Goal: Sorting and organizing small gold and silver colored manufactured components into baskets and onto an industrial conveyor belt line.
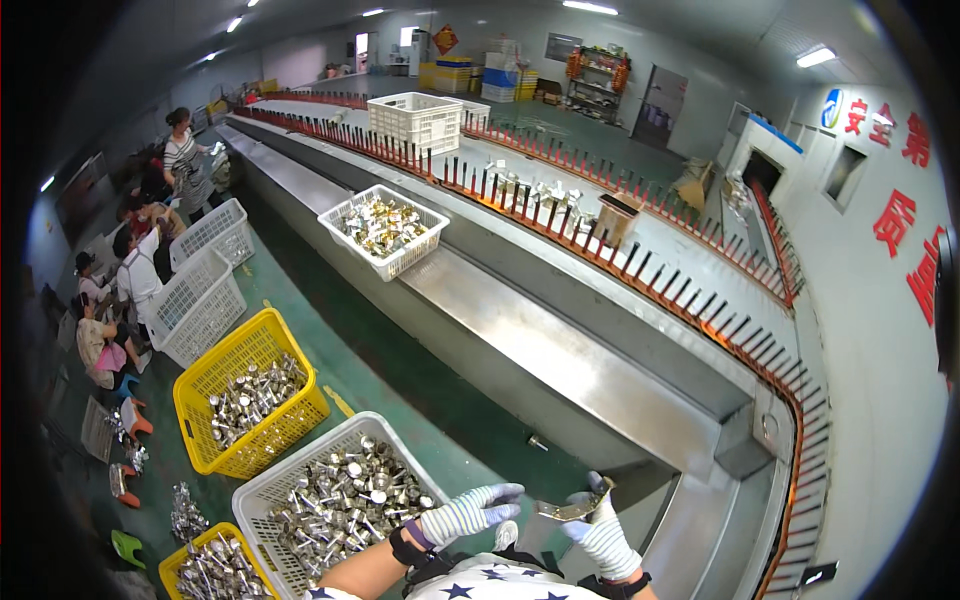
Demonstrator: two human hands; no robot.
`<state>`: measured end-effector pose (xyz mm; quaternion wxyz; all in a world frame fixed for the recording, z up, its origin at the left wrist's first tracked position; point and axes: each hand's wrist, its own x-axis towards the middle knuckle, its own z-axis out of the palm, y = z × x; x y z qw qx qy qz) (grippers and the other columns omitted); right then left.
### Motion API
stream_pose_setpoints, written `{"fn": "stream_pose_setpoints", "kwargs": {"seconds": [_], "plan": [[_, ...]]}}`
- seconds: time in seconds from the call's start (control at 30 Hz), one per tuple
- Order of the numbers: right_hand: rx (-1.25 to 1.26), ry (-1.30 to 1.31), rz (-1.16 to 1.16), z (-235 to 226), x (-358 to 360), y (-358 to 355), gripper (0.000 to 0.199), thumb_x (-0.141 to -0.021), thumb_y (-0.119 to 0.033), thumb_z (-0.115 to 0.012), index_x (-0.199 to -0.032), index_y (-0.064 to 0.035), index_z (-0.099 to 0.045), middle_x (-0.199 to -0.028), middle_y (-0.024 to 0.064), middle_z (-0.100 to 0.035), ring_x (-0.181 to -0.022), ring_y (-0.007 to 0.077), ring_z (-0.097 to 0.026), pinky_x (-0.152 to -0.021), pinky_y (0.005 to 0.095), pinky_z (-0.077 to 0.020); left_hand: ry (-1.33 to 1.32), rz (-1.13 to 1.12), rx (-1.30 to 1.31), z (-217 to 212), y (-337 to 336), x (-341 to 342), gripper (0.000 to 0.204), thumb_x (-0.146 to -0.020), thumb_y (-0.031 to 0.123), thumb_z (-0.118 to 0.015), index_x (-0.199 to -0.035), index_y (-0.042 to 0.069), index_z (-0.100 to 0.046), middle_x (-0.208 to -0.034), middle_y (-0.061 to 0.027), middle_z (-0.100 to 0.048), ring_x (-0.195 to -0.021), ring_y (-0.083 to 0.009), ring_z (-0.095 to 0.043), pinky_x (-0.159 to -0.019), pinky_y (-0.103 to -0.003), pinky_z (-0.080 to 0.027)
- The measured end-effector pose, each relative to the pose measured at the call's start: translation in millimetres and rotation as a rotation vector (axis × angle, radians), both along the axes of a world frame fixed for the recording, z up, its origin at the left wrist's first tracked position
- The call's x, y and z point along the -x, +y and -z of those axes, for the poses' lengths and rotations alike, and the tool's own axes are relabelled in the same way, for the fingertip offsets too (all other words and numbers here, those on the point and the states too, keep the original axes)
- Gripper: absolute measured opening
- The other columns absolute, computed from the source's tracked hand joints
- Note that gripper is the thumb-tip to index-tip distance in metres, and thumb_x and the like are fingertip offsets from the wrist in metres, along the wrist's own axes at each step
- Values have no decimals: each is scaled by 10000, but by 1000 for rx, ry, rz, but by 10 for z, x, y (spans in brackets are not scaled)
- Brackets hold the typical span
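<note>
Both of my hands wear white gloves with coloured stripes. My left hand (470, 513) stretches its fingers toward the right, above the edge of the grey-white basket (262, 492), and holds nothing. To its right, my right hand (606, 538) is closed around a shiny, curved metal piece (566, 511); its exact kind cannot be made out. A small gap separates my left fingertips from this piece. Inside the basket lies a heap of metal parts (350, 485) with round heads and thin stems.
A yellow basket (188, 425) of similar parts stands beyond, another (170, 572) at lower left. A white basket (432, 240) of gold and silver pieces rests on the steel ledge (560, 365). Alongside runs a conveyor with upright pegs (640, 270). Several people (185, 160) work at far left.
</note>
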<state>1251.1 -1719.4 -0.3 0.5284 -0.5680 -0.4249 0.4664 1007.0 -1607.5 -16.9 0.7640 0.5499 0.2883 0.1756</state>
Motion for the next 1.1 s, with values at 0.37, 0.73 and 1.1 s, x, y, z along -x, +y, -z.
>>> {"fn": "stream_pose_setpoints", "kwargs": {"seconds": [0.37, 0.73, 1.1], "plan": [[83, -9, -294, -170, -1062, 2575, 644, -878, -164, -742, -1403, 30, -424, -1061, 48, -652, -944, 141, -626, -873, 300, -514, 176, -113, -198, 78, 1983, -344, 507, -964, 262, -638, -1381, 5, -509, -1229, -142, -627, -1147, -229, -601, -1007, -342, -465], [-52, -361, -38, -482, -1983, 6107, 372, -931, -176, -659, -1250, -20, -546, -1072, 122, -591, -1009, 205, -544, -932, 369, -471, 487, 41, -833, -783, 5854, -163, 589, -927, 358, -665, -1370, 1, -514, -1199, -200, -651, -1108, -271, -642, -942, -361, -515], [317, -864, -207, -843, -3089, 9314, 395, -889, -106, -593, -1281, -54, -597, -1143, 118, -700, -1051, 274, -642, -924, 369, -488, 653, 221, -1335, -1833, 9333, -1343, 672, -897, 424, -648, -1397, 13, -469, -1248, -246, -609, -1146, -386, -606, -980, -427, -482]]}}
